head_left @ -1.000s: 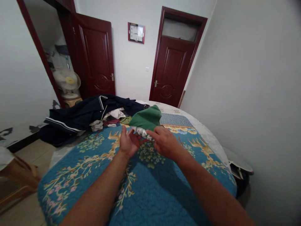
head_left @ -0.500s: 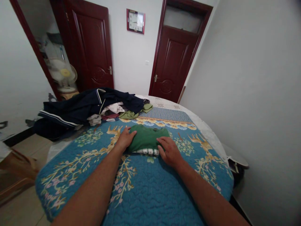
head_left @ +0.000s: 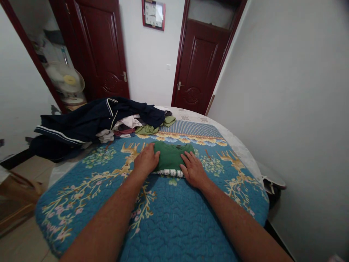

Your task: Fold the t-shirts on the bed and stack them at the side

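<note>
A folded green garment with white lettering along its near edge lies flat on the blue flowered bedspread. My left hand rests on its left side, fingers stretched out and flat. On the right side, my right hand presses down the same way, fingers spread. Neither hand grips anything.
A heap of unfolded clothes, topped by a dark blue jacket with white stripes, lies at the bed's far left. Behind stand two dark red doors, a wall clock and a fan. A white wall runs along the right.
The green garment was held up between both hands; it now lies folded on the bedspread, with both hands flat on it. The hands drew slightly closer together.
</note>
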`<act>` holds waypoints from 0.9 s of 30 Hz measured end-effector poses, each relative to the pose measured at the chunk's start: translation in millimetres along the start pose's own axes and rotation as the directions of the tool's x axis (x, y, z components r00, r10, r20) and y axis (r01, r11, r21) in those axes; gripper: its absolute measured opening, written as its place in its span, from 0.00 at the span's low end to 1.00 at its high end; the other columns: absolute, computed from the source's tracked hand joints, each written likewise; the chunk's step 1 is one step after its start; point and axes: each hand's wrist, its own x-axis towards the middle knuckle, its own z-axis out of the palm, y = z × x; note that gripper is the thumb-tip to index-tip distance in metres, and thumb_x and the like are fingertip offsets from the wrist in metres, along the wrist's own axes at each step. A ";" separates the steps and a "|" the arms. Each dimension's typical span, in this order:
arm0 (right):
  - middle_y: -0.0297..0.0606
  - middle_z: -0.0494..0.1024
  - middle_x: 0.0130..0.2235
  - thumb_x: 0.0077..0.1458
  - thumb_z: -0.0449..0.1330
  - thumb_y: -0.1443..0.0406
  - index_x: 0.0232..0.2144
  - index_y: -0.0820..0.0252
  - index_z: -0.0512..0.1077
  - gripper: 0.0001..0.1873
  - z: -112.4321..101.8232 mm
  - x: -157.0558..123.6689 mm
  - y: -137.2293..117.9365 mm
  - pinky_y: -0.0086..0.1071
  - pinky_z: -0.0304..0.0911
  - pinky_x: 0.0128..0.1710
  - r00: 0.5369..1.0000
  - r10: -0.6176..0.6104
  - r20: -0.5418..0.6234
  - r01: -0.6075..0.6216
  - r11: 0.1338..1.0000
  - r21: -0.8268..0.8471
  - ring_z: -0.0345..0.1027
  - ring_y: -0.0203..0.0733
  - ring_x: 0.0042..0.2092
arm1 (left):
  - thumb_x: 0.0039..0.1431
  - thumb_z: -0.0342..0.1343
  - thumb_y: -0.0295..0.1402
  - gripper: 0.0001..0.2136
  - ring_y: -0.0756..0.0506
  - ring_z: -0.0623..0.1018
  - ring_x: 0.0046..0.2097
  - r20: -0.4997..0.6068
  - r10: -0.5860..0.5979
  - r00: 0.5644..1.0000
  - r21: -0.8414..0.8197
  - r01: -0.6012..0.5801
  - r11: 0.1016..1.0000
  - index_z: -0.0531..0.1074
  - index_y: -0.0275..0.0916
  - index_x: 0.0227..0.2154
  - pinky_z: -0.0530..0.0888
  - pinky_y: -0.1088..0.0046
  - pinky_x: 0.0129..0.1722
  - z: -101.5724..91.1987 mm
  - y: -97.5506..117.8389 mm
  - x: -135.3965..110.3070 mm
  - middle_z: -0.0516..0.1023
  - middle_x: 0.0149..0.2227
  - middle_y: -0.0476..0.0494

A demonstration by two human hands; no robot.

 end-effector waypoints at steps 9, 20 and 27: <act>0.57 0.66 0.69 0.70 0.51 0.54 0.68 0.67 0.67 0.33 2.6 -0.7 9.4 0.56 0.53 0.71 0.968 0.146 -0.206 -0.116 0.982 0.149 0.57 0.58 0.71 | 0.70 0.40 0.29 0.25 0.31 0.83 0.49 0.051 -0.122 0.991 0.171 0.111 0.979 0.69 0.39 0.65 0.77 0.55 0.47 16.1 -15.1 3.6 0.80 0.52 0.25; 0.42 0.86 0.45 0.58 0.62 0.53 0.49 0.57 0.82 0.22 -17.1 15.6 40.8 0.44 0.72 0.53 0.868 0.484 0.108 -0.440 0.652 0.618 0.80 0.53 0.48 | 0.66 0.48 0.55 0.27 0.27 0.83 0.52 0.150 -0.146 0.978 0.021 0.144 0.989 0.81 0.34 0.41 0.77 0.55 0.49 2.0 -32.6 26.1 0.84 0.48 0.21; 0.42 0.86 0.38 0.53 0.66 0.60 0.41 0.60 0.80 0.14 -19.7 22.8 28.2 0.42 0.76 0.49 0.831 0.400 0.386 -0.492 0.205 0.846 0.81 0.47 0.39 | 0.51 0.67 0.49 0.18 0.32 0.86 0.42 0.434 -0.219 0.874 -0.594 0.460 0.660 0.80 0.39 0.34 0.82 0.59 0.40 -3.2 -26.2 25.6 0.87 0.36 0.35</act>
